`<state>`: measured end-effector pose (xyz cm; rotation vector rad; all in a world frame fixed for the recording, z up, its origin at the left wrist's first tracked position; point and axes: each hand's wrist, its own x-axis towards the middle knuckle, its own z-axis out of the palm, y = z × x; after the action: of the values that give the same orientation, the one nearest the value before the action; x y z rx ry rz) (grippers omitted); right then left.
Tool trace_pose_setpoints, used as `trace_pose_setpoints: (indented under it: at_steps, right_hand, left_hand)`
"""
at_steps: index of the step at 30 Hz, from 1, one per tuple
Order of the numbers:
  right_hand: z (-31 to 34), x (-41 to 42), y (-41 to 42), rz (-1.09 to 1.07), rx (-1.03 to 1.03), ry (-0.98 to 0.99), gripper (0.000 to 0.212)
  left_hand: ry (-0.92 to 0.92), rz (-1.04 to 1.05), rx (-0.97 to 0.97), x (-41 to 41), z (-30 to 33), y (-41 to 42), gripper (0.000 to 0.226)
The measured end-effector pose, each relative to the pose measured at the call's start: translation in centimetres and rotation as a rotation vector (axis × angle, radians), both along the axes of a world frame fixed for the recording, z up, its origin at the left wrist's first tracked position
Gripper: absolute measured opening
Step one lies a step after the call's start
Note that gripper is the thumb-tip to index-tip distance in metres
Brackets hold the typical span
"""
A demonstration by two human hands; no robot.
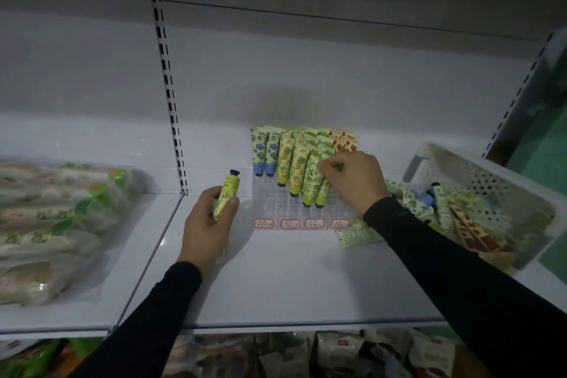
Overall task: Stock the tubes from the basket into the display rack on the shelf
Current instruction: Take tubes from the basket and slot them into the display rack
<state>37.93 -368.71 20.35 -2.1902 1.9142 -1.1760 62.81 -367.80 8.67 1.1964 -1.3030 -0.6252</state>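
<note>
Two hands are at work at the centre of the frame. The right hand [352, 176] has its fingers [326, 166] curled round the top of a green-patterned tube [310, 184] in the third column of the clear display rack [270, 202], apparently seating it cap-down in its slot. The left hand [210, 218], lower and to the left of the rack, grips a yellow tube [226, 193] with its dark cap pointing up, its fingers wrapped round the lower body.

The rack stands on the white shelf [276, 279], mid-frame, with blue, yellow, green and orange columns partly filled at the back and four red-edged price labels [302, 223] along its front. More tubes lie in the white perforated basket [491, 181] at the right of the frame, and one loose tube [356, 236] lies on the shelf just in front of the rack's right corner.

To finish this step well, the right hand should press the green tube straight down until the cap sits fully in its hole, keeping it in line with those behind so it does not lean on its neighbours. The grip should then ease gently, as the packed tubes may tip if jostled.

The yellow tube probably belongs in the second column; it needs turning cap-down first. Bagged goods [55, 224] lie on the shelf at the left of the frame.
</note>
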Motion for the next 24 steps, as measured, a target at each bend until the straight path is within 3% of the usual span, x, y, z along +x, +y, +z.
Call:
trace_pose_setpoints:
  at_steps: [19, 24]
  right_hand:
    - [0.7, 0.6, -1.1, -0.032, 0.025, 0.088, 0.044]
    - [0.7, 0.7, -1.4, -0.037, 0.049, 0.082, 0.033]
  left_hand:
    - [0.007, -0.022, -0.017, 0.1, -0.6, -0.4, 0.013]
    - [0.002, -0.029, -0.015, 0.1, -0.5, -0.3, 0.012]
